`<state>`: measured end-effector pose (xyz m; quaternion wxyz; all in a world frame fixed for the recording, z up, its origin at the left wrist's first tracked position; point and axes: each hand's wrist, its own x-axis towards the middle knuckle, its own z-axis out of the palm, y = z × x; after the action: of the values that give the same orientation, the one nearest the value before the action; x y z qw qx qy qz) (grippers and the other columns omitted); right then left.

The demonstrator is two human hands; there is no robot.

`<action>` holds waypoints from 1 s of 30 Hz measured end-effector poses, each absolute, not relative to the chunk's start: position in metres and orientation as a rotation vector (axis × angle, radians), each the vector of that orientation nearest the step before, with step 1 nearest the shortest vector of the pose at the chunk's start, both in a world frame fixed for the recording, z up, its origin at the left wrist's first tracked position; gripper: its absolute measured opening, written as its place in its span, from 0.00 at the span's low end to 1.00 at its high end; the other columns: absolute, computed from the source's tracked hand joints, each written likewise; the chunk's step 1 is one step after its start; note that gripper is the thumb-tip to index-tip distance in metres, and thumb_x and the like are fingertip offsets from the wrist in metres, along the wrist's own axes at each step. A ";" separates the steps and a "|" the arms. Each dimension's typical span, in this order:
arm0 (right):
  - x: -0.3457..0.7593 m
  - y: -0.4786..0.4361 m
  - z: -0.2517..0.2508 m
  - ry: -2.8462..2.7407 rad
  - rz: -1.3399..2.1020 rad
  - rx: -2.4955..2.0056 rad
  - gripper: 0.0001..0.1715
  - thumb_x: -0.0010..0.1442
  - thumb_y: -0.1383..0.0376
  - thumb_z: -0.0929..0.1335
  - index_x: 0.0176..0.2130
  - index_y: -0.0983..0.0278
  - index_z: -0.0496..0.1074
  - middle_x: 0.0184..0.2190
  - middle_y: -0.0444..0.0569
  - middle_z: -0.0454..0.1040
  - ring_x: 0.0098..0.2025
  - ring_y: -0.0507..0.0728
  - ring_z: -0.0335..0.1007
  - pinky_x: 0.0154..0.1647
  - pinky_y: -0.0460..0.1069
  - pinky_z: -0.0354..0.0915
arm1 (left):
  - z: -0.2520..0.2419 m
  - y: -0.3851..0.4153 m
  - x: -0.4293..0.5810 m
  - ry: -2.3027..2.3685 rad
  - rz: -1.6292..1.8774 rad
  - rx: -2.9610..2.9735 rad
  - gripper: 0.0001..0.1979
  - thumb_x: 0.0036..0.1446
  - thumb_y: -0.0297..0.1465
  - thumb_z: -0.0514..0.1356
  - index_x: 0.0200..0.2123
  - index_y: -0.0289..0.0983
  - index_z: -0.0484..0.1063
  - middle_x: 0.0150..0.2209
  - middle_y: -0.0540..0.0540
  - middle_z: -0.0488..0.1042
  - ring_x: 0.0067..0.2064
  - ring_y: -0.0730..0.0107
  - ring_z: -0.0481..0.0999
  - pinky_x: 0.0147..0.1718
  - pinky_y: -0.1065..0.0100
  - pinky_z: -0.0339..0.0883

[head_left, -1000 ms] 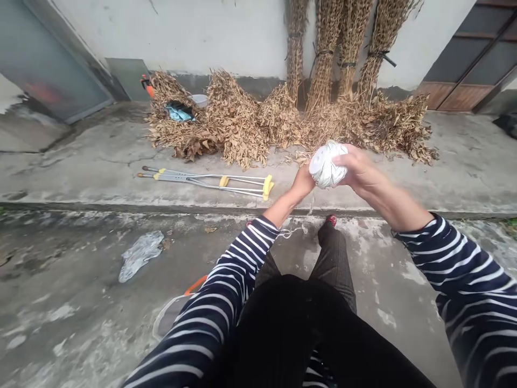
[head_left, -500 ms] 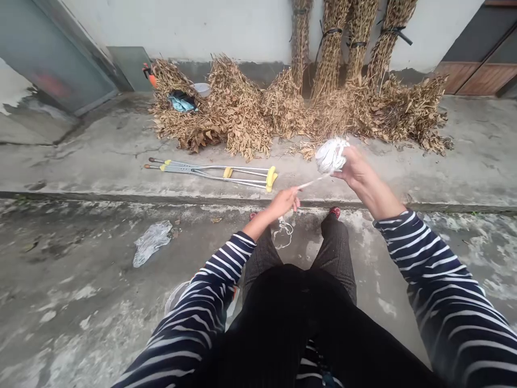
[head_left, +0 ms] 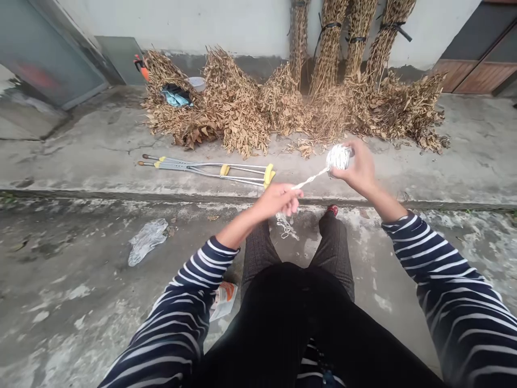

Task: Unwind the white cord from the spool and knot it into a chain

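Ball of white cord (head_left: 338, 157) in my right grip (head_left: 359, 168), its strand (head_left: 313, 179) in my left grip (head_left: 280, 199)

I have the ball clasped in my right grip, thumb on the near side and fingers at the far side, held up in front of me. From it the strand slants down leftward to my left grip, which is curled closed around it; the strand runs straight, with a twist in it. Loose cord (head_left: 286, 227) shows below my left grip, between my legs (head_left: 260, 250); I cannot tell whether it hangs or lies on the ground. Beyond my left grip, crutches (head_left: 173, 166) lie on the concrete ledge (head_left: 81, 167). Farther back, dried plants (head_left: 238, 113) are heaped along the wall (head_left: 242, 27), with tied bundles (head_left: 331, 43) standing against it. Crumpled plastic (head_left: 148, 241) lies to my left.
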<state>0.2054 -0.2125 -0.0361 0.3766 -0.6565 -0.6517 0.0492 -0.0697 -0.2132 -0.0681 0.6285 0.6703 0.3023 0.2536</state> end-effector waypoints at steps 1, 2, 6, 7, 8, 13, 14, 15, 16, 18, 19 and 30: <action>0.207 -0.214 -0.041 -1.707 0.154 -1.734 0.39 0.40 0.59 0.78 0.51 0.60 0.67 0.50 0.56 0.72 0.52 0.71 0.67 0.50 0.62 0.65 | -0.059 -0.204 -0.078 0.723 0.596 1.563 0.19 0.66 0.45 0.62 0.38 0.33 0.78 0.24 0.46 0.78 0.21 0.77 0.74 0.21 0.74 0.64; 0.207 -0.217 -0.046 -1.758 0.202 -1.779 0.40 0.40 0.60 0.78 0.52 0.60 0.68 0.49 0.55 0.73 0.50 0.70 0.68 0.48 0.60 0.65 | -0.050 -0.195 -0.084 0.742 0.611 1.580 0.19 0.66 0.45 0.62 0.34 0.34 0.78 0.23 0.45 0.78 0.20 0.77 0.73 0.21 0.75 0.63; 0.192 -0.232 -0.054 -1.995 0.445 -1.795 0.40 0.42 0.61 0.76 0.54 0.61 0.68 0.46 0.53 0.73 0.46 0.66 0.69 0.44 0.55 0.64 | -0.022 -0.165 -0.080 0.746 0.654 1.543 0.21 0.64 0.44 0.65 0.27 0.33 0.75 0.22 0.44 0.76 0.20 0.77 0.73 0.22 0.73 0.65; 0.187 -0.236 -0.054 -2.046 0.476 -1.780 0.40 0.43 0.61 0.76 0.55 0.61 0.68 0.46 0.53 0.73 0.47 0.65 0.69 0.44 0.54 0.63 | -0.019 -0.159 -0.075 0.748 0.655 1.525 0.21 0.63 0.44 0.66 0.27 0.33 0.75 0.21 0.44 0.76 0.20 0.77 0.72 0.23 0.73 0.65; 0.184 -0.239 -0.052 -2.087 0.502 -1.767 0.40 0.42 0.61 0.76 0.55 0.60 0.69 0.46 0.52 0.73 0.47 0.64 0.68 0.44 0.53 0.63 | -0.018 -0.153 -0.069 0.751 0.648 1.513 0.22 0.63 0.44 0.67 0.26 0.32 0.74 0.21 0.45 0.76 0.20 0.77 0.72 0.23 0.72 0.65; 0.186 -0.251 -0.041 -1.929 1.072 -1.654 0.33 0.42 0.63 0.74 0.49 0.60 0.69 0.40 0.46 0.73 0.41 0.58 0.69 0.38 0.49 0.63 | -0.044 -0.123 -0.043 0.834 0.585 1.576 0.21 0.61 0.42 0.68 0.25 0.31 0.74 0.20 0.46 0.74 0.20 0.76 0.70 0.27 0.69 0.66; 0.189 -0.252 -0.042 -1.829 1.254 -1.627 0.31 0.42 0.62 0.74 0.48 0.60 0.69 0.38 0.45 0.73 0.38 0.56 0.68 0.35 0.47 0.63 | -0.055 -0.119 -0.039 0.885 0.557 1.622 0.20 0.61 0.41 0.68 0.24 0.31 0.74 0.19 0.45 0.73 0.20 0.75 0.70 0.28 0.68 0.67; 0.192 -0.252 -0.043 -1.721 1.423 -1.605 0.31 0.42 0.62 0.74 0.47 0.60 0.70 0.37 0.44 0.73 0.36 0.54 0.68 0.32 0.46 0.63 | -0.065 -0.117 -0.035 0.940 0.524 1.684 0.20 0.61 0.39 0.68 0.22 0.32 0.74 0.20 0.45 0.73 0.22 0.73 0.71 0.30 0.67 0.68; 0.195 -0.252 -0.047 -1.610 1.566 -1.587 0.31 0.41 0.62 0.74 0.47 0.60 0.70 0.35 0.43 0.72 0.34 0.53 0.67 0.29 0.45 0.62 | -0.076 -0.116 -0.032 0.990 0.494 1.759 0.19 0.60 0.38 0.68 0.21 0.32 0.74 0.20 0.44 0.74 0.24 0.70 0.73 0.32 0.65 0.69; 0.198 -0.253 -0.057 -1.387 1.772 -1.552 0.33 0.38 0.62 0.76 0.47 0.59 0.71 0.33 0.42 0.73 0.31 0.52 0.68 0.26 0.44 0.62 | -0.095 -0.123 -0.026 1.027 0.525 1.919 0.14 0.58 0.34 0.69 0.24 0.32 0.77 0.27 0.42 0.79 0.33 0.64 0.79 0.41 0.61 0.71; 0.199 -0.254 -0.063 -1.281 1.831 -1.528 0.35 0.37 0.62 0.76 0.47 0.59 0.71 0.34 0.41 0.74 0.31 0.52 0.69 0.26 0.44 0.64 | -0.104 -0.129 -0.024 1.000 0.594 1.975 0.08 0.57 0.31 0.68 0.28 0.32 0.79 0.34 0.42 0.81 0.40 0.61 0.80 0.46 0.60 0.71; 0.204 -0.251 -0.086 -1.048 1.983 -1.325 0.31 0.40 0.61 0.78 0.46 0.62 0.75 0.34 0.46 0.81 0.31 0.55 0.76 0.30 0.47 0.74 | -0.135 -0.196 -0.019 0.601 0.614 1.339 0.18 0.58 0.29 0.67 0.52 0.32 0.78 0.47 0.38 0.82 0.41 0.67 0.81 0.41 0.65 0.75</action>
<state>0.2040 -0.2510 -0.0862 0.2651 -0.4904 -0.3878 0.7341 -0.0194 -0.1960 -0.1345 0.7000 0.6011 0.2696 0.2758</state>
